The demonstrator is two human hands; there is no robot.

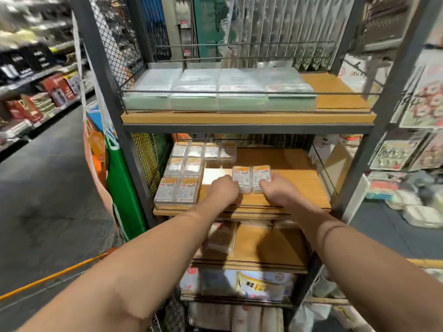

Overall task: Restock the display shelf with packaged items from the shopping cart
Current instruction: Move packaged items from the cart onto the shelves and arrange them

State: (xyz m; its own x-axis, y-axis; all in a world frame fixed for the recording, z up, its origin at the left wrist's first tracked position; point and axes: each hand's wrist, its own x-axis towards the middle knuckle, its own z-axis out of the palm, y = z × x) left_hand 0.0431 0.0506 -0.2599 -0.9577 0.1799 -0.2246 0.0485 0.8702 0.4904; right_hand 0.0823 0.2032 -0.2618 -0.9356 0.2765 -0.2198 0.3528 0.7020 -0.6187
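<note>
Two clear packs with orange-and-white labels stand side by side on the middle wooden shelf (pixel 294 185). My left hand (pixel 224 189) grips the left pack (pixel 241 179) and my right hand (pixel 278 190) grips the right pack (pixel 261 178), both from the near side. More packs of the same kind (pixel 184 173) lie in rows at the shelf's left, with a gap of bare shelf between them and the two held packs. The shopping cart is out of view except for an orange bar (pixel 48 277) at lower left.
The upper shelf (pixel 335 94) carries pale green flat packs (pixel 215 92) behind a wire rail. Lower shelves hold other packaged goods (pixel 261 283). Dark metal posts (pixel 107 97) frame the rack. A green-and-orange bag (pixel 112 168) hangs on its left side. Merchandise (pixel 412 152) hangs at right.
</note>
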